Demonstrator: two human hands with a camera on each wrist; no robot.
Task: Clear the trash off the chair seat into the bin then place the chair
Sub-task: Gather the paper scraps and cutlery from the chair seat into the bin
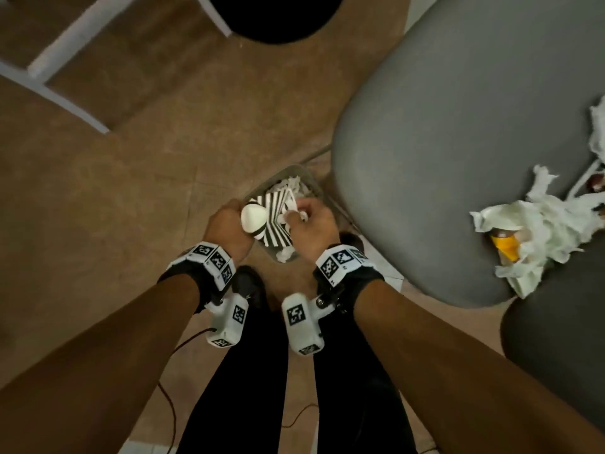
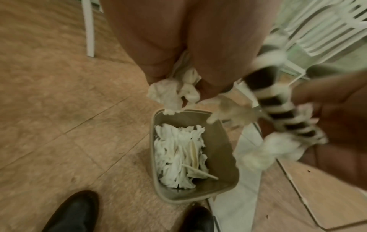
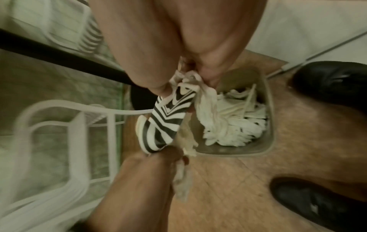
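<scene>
Both my hands hover over a small grey bin (image 1: pixel 310 182) on the floor, left of the grey chair seat (image 1: pixel 442 152). My left hand (image 1: pixel 229 224) grips crumpled white tissue (image 2: pixel 170 92), and its fingers touch the wide end of a black-and-white striped paper cup (image 1: pixel 273 221). My right hand (image 1: pixel 311 224) pinches the cup's (image 3: pixel 168 116) other end together with more tissue (image 3: pixel 208 106). The bin (image 2: pixel 220 141) holds several white tissues and a stick. Crumpled tissues (image 1: pixel 540 221) and an orange piece (image 1: pixel 505 249) lie on the seat's right part.
A second dark cushion (image 1: pixel 556 348) sits at lower right. White frame legs (image 1: pixel 65 54) and a black round seat (image 1: pixel 275 18) stand ahead. My black shoes (image 2: pixel 75 211) are beside the bin. A white wire frame (image 3: pixel 59 125) stands close by. A cable (image 1: pixel 170 404) trails on the floor.
</scene>
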